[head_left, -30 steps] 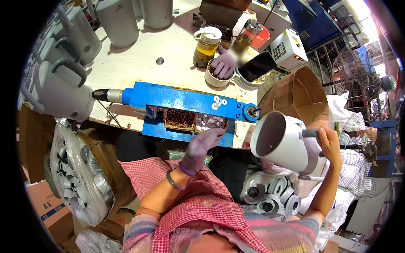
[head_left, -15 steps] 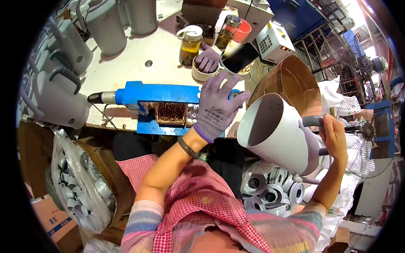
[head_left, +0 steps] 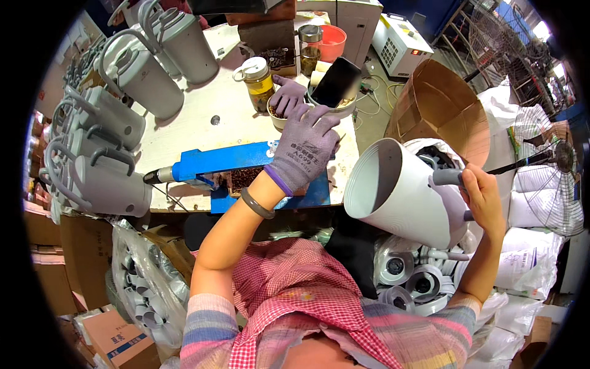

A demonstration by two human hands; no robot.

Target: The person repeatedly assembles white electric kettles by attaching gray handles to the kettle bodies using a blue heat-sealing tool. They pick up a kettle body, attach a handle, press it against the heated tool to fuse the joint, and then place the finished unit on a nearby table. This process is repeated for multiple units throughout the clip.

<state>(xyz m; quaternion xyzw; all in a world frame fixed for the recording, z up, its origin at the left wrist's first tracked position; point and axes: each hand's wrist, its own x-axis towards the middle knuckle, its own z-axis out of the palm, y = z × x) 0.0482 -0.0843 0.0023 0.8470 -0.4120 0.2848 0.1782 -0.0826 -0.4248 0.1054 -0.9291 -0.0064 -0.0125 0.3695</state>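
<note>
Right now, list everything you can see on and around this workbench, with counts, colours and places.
Jug body: one, white, held by its grey handle right of the bench.
Finished jugs: several, grey, along the bench's left edge.
Blue fixture: one, front of the bench.
Glass jar: one, yellowish contents, bench centre.
Small bowl: one, cream, beside the jar.
Cardboard drum: one, brown, right.
Bag of parts: one, clear, under the bench.
Left hand: grey glove, over the fixture.
Right hand: bare, on the handle.
</note>
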